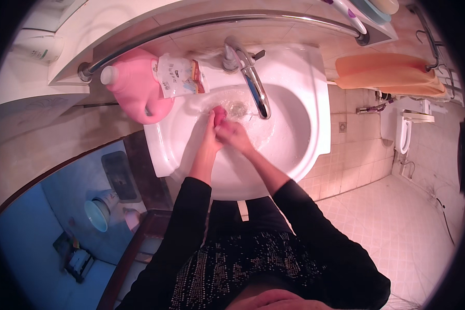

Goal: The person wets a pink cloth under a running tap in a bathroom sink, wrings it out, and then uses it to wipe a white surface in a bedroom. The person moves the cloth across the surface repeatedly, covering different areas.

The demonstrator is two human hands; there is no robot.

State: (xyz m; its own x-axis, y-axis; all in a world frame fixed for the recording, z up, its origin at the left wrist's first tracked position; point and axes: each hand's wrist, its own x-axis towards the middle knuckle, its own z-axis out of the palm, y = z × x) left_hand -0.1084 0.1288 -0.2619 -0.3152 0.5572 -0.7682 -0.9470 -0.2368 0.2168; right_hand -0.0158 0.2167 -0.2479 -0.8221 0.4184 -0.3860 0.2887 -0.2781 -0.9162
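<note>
Both of my hands are over the white washbasin (pixel 166 155). Between them is a small, wet-looking pink cloth (pixel 219 112), bunched up and partly hidden by my fingers. My left hand (pixel 210 133) grips it from the left, fingers pointing to the back of the basin. Pressed against the cloth from the right, my right hand (pixel 235 135) is curled round its lower part and slightly blurred. The chrome faucet (pixel 257 91) arches over the bowl, its spout right of my hands. Water swirls around the drain (pixel 238 109) just beyond the cloth.
A large pink plastic jug (pixel 133 83) with a white cap stands on the basin's left rim, beside a printed plastic pouch (pixel 178 77). A chrome rail (pixel 224 21) crosses behind. Orange towels (pixel 387 75) hang at right. A doorway at left shows a light-blue basin (pixel 96 215).
</note>
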